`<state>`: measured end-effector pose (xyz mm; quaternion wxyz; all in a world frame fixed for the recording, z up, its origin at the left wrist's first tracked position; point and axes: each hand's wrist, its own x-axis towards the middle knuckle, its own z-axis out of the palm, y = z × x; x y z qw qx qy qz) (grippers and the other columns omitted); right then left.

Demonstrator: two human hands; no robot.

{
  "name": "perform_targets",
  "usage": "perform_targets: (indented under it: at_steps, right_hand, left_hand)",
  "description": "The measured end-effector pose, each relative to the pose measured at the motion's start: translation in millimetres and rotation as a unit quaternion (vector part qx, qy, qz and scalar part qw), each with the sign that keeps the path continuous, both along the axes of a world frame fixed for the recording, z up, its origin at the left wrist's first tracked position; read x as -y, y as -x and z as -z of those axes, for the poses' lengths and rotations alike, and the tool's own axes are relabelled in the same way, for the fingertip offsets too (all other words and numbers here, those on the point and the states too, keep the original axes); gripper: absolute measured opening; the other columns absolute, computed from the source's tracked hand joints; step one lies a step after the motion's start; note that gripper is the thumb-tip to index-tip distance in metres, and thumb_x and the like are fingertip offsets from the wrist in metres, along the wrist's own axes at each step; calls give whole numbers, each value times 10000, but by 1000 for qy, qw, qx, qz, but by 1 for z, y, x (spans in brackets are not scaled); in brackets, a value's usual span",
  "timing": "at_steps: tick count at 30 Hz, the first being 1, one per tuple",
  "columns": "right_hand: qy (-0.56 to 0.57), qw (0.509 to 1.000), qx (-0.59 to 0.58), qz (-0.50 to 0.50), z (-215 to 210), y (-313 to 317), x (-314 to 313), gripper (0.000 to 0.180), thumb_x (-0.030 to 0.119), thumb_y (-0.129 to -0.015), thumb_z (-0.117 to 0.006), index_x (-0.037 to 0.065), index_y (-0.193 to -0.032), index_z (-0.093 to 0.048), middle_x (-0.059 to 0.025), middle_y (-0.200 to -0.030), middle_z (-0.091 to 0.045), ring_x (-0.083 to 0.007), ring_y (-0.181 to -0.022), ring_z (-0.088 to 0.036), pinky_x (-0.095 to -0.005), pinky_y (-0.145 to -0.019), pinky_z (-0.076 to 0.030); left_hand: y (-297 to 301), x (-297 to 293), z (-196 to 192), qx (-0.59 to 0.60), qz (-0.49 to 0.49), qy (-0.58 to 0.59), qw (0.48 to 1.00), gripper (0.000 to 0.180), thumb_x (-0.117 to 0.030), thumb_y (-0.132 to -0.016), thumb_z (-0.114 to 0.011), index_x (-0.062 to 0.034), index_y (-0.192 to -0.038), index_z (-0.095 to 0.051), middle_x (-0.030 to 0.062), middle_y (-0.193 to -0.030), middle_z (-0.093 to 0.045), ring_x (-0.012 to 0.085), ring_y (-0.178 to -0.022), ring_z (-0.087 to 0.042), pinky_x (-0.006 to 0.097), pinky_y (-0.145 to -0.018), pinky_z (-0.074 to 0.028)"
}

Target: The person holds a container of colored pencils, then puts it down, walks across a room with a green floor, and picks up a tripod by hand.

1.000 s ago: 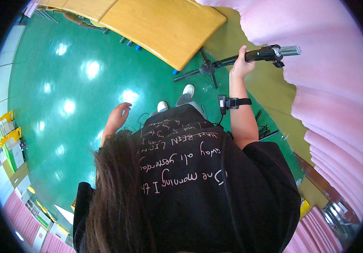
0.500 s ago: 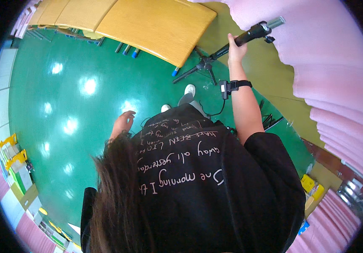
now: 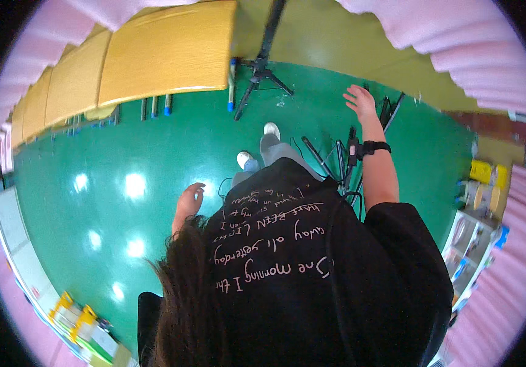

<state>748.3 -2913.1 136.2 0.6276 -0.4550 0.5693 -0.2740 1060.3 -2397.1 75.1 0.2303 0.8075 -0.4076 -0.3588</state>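
My right hand (image 3: pixel 360 102) reaches out at the right, fingers spread and nothing in them. A black strap with a small dark device (image 3: pixel 365 148) circles that wrist. Several black stand legs or poles (image 3: pixel 316 156) lie or lean near the floor under this forearm; my arm partly hides them. At my left side, my left hand (image 3: pixel 191 199) hangs low with its fingers loosely bent and apart, holding nothing. Beyond my feet a black tripod stand (image 3: pixel 261 74) stands on the floor beside the yellow table's end, apart from both hands. Its upper part runs out of view.
A row of yellow tables (image 3: pixel 168 54) with blue-tipped legs runs along the far left. Pink curtains (image 3: pixel 446 27) hang around the room. A white shelf (image 3: pixel 463 244) stands at the right, and yellow items (image 3: pixel 70 315) sit at the lower left on the green floor's edge.
My right hand has let go of the tripod stand and moved back toward me, its fingers opening. The view has turned right, so the tables and stand appear further left.
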Motion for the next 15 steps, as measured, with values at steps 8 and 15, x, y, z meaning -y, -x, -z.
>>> perform_targets:
  at_steps: [8, 15]
  right_hand:
    - [-34, 974, 23, 224, 15, 201, -78, 299, 303, -895, -448, 42, -992, -556, -98, -1103, -584, -232, -997, -571, -355, -810, -430]
    - [-70, 915, 91, 387, 51, 351, -182, 420, 386, -931, -364, 46, -773, -555, -104, -989, -636, -230, -897, -609, -376, -761, -445]
  left_hand:
    - [35, 93, -33, 4, 202, 12, 979, 234, -57, -817, -511, -55, -1045, -562, 104, -913, -632, 218, -867, -612, 311, -746, -466]
    - [96, 174, -51, 9, 306, -74, 949, 210, -112, -852, -484, -86, -1048, -556, 107, -770, -607, 218, -675, -595, 344, -655, -460]
